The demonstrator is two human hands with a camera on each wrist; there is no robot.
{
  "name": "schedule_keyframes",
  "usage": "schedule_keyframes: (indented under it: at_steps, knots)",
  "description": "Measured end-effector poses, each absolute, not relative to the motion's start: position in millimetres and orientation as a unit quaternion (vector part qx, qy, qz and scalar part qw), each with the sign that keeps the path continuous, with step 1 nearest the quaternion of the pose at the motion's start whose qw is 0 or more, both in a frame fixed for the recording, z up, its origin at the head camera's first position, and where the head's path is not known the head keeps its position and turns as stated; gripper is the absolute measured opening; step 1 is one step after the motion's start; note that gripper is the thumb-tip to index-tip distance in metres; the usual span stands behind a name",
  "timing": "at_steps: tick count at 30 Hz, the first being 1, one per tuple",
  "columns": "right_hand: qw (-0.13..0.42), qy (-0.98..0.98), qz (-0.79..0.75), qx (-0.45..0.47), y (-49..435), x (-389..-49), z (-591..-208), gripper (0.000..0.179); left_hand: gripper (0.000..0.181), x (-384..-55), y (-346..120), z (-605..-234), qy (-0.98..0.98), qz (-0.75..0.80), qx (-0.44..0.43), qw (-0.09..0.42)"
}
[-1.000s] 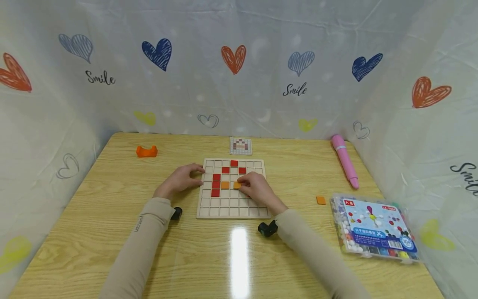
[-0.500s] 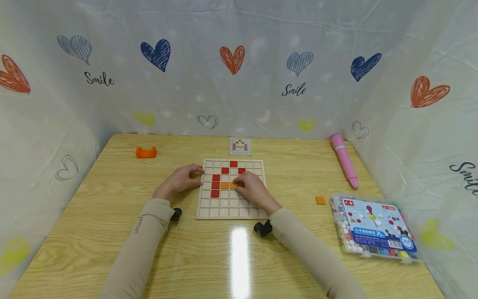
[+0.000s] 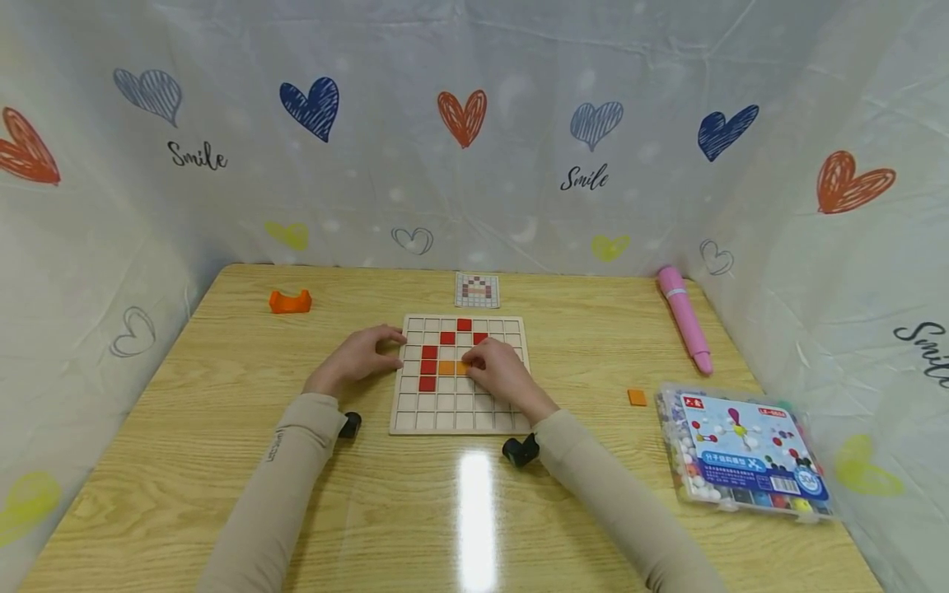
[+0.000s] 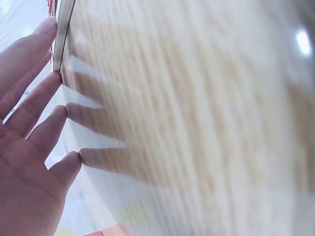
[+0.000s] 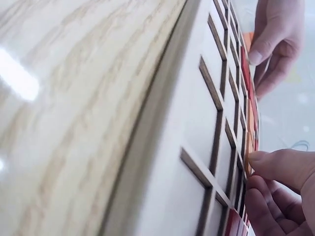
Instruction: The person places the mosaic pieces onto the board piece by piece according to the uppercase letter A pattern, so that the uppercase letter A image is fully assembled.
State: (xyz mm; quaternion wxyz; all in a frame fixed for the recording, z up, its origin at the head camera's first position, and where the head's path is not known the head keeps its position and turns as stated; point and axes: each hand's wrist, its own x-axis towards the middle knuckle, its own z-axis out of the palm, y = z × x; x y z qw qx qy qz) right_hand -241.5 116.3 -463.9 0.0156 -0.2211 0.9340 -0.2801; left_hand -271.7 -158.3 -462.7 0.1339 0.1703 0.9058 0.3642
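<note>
A wooden grid board (image 3: 430, 424) lies on the table, with several red tiles (image 3: 429, 367) and an orange tile (image 3: 446, 368) set in its squares. My left hand (image 3: 359, 356) is at the board's left edge; in the left wrist view its fingers are extended, with fingertips against the edge and the tabletop. Over the board's middle, my right hand (image 3: 506, 375) pinches a second orange tile (image 3: 462, 368), which sits right beside the first. The right wrist view has the thumb on this tile (image 5: 249, 156) and the other fingers curled below. My right hand hides part of the board.
Behind the board lies a small pattern card (image 3: 477, 291). A loose orange tile (image 3: 637, 398) is at the right, beside a plastic case of beads (image 3: 745, 453). Beyond it lies a pink marker (image 3: 685, 321); an orange holder (image 3: 291, 302) is at the back left.
My right hand moved slightly left and brought the second orange tile down beside the first; over the last half second it has stayed there. My left hand has kept its place.
</note>
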Motion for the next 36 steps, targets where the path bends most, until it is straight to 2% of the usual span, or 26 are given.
schedule_keyframes:
  at_steps: [7, 13, 22, 31, 36]
  knots:
    - [0.009, 0.933, -0.289, -0.216, 117.4, -240.3, -466.2, 0.018, 0.042, -272.4, -157.7, -463.5, 0.906, 0.364, 0.168, 0.133]
    - [0.002, 0.923, -0.345, -0.168, 132.6, -232.1, -459.1, 0.024, 0.041, -273.1, -156.4, -464.7, 0.906, 0.363, 0.175, 0.13]
    - [-0.023, 0.906, -0.417, -0.072, 178.9, -201.8, -461.1, 0.03, 0.042, -268.8, -156.0, -461.3, 0.894, 0.392, 0.166, 0.143]
    - [-0.078, 0.906, -0.414, 0.038, 230.2, -162.3, -479.3, 0.039, 0.042, -269.6, -156.8, -462.3, 0.899, 0.377, 0.172, 0.141]
    - [-0.101, 0.908, -0.395, 0.097, 257.2, -151.5, -480.6, 0.046, 0.042, -269.7, -157.3, -460.3, 0.9, 0.377, 0.168, 0.142]
